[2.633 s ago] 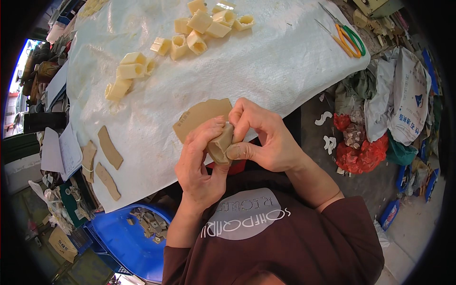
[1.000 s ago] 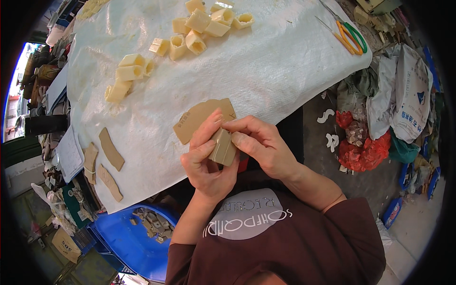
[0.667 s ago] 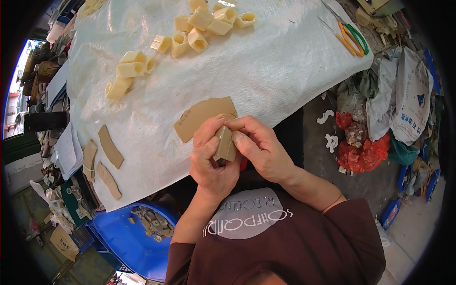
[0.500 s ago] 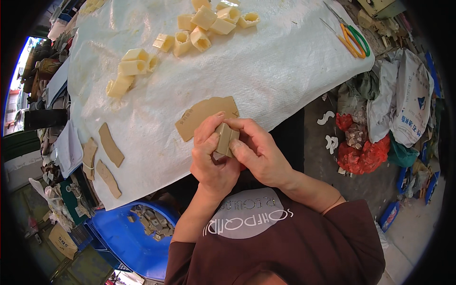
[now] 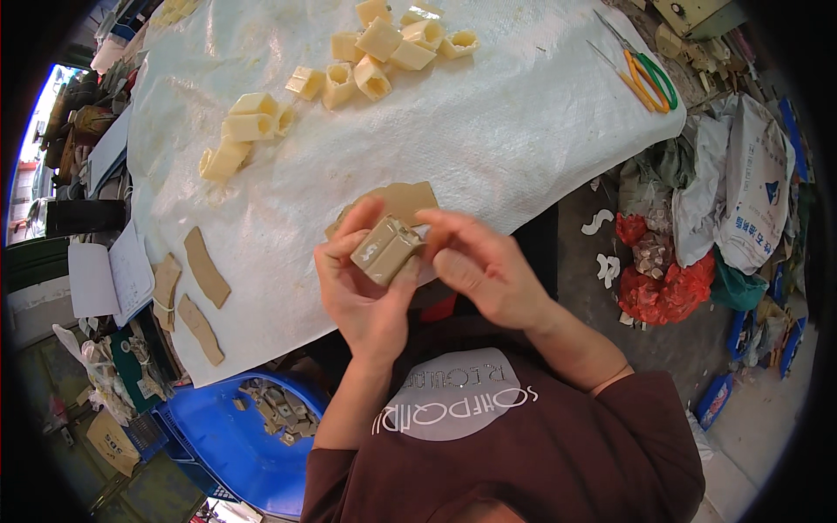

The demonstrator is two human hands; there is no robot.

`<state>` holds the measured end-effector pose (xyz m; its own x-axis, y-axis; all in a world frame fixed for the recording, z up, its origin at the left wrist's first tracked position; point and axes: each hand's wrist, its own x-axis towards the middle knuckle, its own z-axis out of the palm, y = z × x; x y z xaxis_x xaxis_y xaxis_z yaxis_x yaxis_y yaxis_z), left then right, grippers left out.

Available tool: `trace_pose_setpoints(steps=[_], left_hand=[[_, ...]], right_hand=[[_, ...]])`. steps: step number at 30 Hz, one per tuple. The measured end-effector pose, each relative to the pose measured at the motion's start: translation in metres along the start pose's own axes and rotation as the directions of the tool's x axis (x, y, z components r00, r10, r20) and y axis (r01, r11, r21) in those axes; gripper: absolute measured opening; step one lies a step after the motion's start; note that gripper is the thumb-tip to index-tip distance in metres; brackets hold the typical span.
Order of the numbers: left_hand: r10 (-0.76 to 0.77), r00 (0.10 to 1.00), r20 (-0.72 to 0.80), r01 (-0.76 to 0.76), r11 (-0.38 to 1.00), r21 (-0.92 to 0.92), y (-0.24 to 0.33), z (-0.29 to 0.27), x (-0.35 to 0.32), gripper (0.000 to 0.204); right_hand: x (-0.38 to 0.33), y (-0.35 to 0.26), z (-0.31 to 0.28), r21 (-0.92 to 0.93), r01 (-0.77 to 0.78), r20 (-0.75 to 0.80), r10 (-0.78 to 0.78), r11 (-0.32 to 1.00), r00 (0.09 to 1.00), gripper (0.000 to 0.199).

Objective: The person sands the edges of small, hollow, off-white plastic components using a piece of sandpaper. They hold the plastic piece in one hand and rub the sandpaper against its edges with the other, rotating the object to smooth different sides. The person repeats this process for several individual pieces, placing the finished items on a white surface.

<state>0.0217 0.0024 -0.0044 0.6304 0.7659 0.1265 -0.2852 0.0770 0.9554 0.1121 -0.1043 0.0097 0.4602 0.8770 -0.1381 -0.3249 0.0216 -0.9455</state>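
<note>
A small glossy tan block, which looks like a covered shoe heel (image 5: 377,255), is held up in my left hand (image 5: 356,301) between thumb and fingers, its facets facing up. Close to its right side is my right hand (image 5: 484,275), thumb and forefinger apart, slightly blurred and holding nothing. Behind the heel a flat, fan-shaped tan piece (image 5: 410,200) lies on the white sheet (image 5: 288,209), partly covered by my left hand. Several hollow cream heel-shaped blocks (image 5: 373,78) are heaped at the far side of the sheet, with a smaller group (image 5: 248,126) to the left.
Curved tan strips (image 5: 207,266) lie near the sheet's left edge. Scissors with orange and green handles (image 5: 649,78) rest at the far right. A blue tub (image 5: 235,449) with small tan pieces stands below left. Red and white bags (image 5: 676,288) sit on the floor at right.
My right hand has let go of the heel and drawn off to the right, its fingers opening. My left hand has shifted left and turned the heel, showing more of its face.
</note>
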Motion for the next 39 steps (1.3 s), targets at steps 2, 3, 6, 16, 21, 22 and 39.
trace_pose_setpoints(steps=[2, 3, 6, 16, 21, 22, 39], left_hand=[[-0.121, 0.993, 0.01, 0.121, 0.991, -0.051, 0.005, -0.011, 0.002, 0.044], [-0.201, 0.979, 0.018, 0.202, 0.973, -0.11, 0.008, -0.011, 0.001, 0.045], [-0.251, 0.962, 0.103, 0.264, 0.955, -0.136, 0.011, -0.011, -0.004, 0.048], [-0.252, 0.956, 0.151, 0.282, 0.933, -0.222, 0.005, -0.01, -0.012, 0.055], [-0.309, 0.928, 0.207, 0.363, 0.873, -0.326, 0.004, -0.013, -0.008, 0.058], [-0.332, 0.91, 0.25, 0.411, 0.809, -0.42, 0.004, -0.012, -0.008, 0.058], [-0.151, 0.836, 0.528, 0.121, 0.989, 0.091, 0.013, -0.019, 0.006, 0.077]], right_hand=[[0.008, 0.012, -0.014, -0.254, 0.231, -0.026, -0.245, 0.939, 0.969, 0.048], [0.011, 0.013, -0.016, -0.295, 0.276, 0.013, -0.285, 0.915, 0.958, 0.048], [0.015, 0.012, -0.017, -0.307, 0.341, 0.101, -0.326, 0.888, 0.94, 0.047], [0.013, 0.02, -0.006, 0.183, 0.25, 0.008, -0.256, 0.951, 0.967, 0.028], [0.013, 0.023, -0.004, 0.133, 0.268, 0.011, -0.272, 0.954, 0.962, 0.041], [0.013, 0.02, -0.006, 0.179, 0.216, 0.026, -0.224, 0.96, 0.974, 0.043], [0.017, 0.015, -0.005, -0.084, 0.312, 0.175, -0.294, 0.946, 0.94, 0.029]])
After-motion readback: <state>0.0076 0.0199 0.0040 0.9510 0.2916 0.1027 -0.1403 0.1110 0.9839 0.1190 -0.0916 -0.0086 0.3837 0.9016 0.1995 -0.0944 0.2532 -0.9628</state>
